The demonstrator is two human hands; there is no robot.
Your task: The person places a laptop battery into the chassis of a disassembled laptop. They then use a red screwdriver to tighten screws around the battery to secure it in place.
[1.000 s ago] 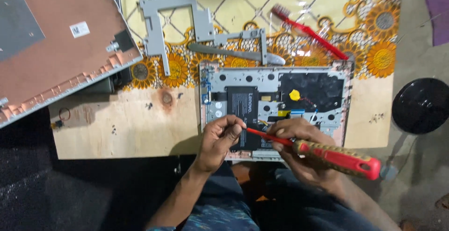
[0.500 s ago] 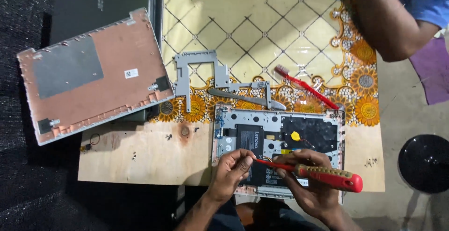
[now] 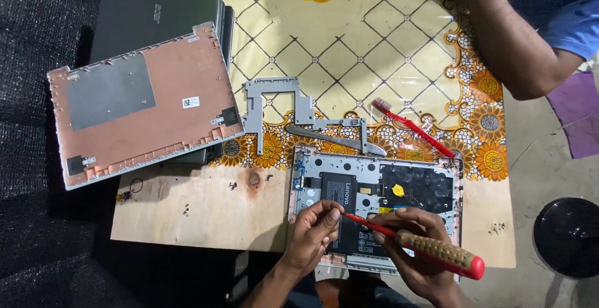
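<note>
We are looking down at an opened silver laptop chassis (image 3: pixel 374 186) lying at the near edge of a pale plywood surface (image 3: pixel 199 214). Inside the chassis are sitting a black rectangular battery (image 3: pixel 340 211), a black insulating sheet (image 3: pixel 424 186) and a small yellow round coin cell (image 3: pixel 398 190). Our right hand (image 3: pixel 412 245) is wrapping its grip fully closed around a screwdriver with a mottled tan and red handle (image 3: pixel 440 252), its red shaft pointing left over the battery. Our left hand (image 3: pixel 315 230) is pinching its fingertips together at the tool's tip; we cannot tell whether anything is between them. Beyond are lying a grey metal bracket (image 3: pixel 274 105), a red toothbrush (image 3: pixel 412 127) and a pinkish detached laptop base cover (image 3: pixel 140 105). Another person's arm (image 3: pixel 505 39) is resting at the far right.
</note>
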